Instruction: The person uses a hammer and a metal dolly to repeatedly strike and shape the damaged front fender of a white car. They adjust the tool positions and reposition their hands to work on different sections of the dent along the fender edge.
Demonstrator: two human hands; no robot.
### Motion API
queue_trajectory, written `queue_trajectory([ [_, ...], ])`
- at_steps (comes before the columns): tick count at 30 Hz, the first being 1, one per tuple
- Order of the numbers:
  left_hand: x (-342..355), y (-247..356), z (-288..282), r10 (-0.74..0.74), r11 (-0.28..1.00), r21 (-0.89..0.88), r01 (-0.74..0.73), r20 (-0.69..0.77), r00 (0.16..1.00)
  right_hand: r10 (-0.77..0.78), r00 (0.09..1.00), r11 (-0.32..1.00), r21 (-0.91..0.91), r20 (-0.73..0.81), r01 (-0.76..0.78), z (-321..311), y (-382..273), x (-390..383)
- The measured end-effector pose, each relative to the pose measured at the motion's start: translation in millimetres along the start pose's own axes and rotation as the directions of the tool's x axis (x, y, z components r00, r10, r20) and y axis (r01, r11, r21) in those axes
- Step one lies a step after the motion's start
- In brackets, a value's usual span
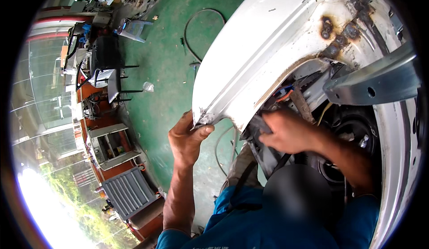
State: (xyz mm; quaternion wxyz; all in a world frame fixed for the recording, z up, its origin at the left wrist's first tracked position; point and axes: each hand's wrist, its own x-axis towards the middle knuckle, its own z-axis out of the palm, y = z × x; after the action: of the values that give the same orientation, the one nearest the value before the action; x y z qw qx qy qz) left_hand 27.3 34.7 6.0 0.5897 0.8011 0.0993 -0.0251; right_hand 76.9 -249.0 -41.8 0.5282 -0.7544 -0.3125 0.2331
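Note:
A white car body panel (250, 56) runs from the middle up to the right, with burnt weld spots (333, 30) at its far end. My left hand (185, 141) grips its near left corner, thumb on top and fingers around the edge. My right hand (288, 130) is at the opening beside the panel's inner edge. Its fingers are curled in against a dark grey part (259, 135); what they hold is hidden. Just beyond this hand, an orange and a blue wire (282, 93) show inside the opening.
A bare metal beam (373, 81) juts in from the right, above the dark cavity. Black hose (185, 39) lies curved on the green floor (165, 74). A black chair (107, 52), a grey stool (133, 29) and a ridged grey panel (129, 192) stand along the left.

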Motion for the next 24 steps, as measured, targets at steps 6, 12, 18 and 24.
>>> queue_trajectory([
  [6,-1,3,3,0.000,0.996,-0.092,0.000,-0.003,1.000,0.099,0.995,0.995,0.015,0.031,-0.099,-26,-5,8],
  [12,-1,3,3,-0.009,0.995,-0.100,0.009,-0.004,1.000,-0.129,0.992,0.949,-0.290,-0.007,0.122,-12,15,4],
  [18,-1,-2,1,-0.012,0.995,-0.094,0.013,0.010,1.000,0.084,0.986,0.991,0.087,0.142,-0.097,-24,-7,12],
  [24,-1,6,5,-0.036,0.993,-0.116,0.036,0.002,0.999,0.082,0.923,0.995,0.082,-0.377,-0.055,-24,9,8],
])
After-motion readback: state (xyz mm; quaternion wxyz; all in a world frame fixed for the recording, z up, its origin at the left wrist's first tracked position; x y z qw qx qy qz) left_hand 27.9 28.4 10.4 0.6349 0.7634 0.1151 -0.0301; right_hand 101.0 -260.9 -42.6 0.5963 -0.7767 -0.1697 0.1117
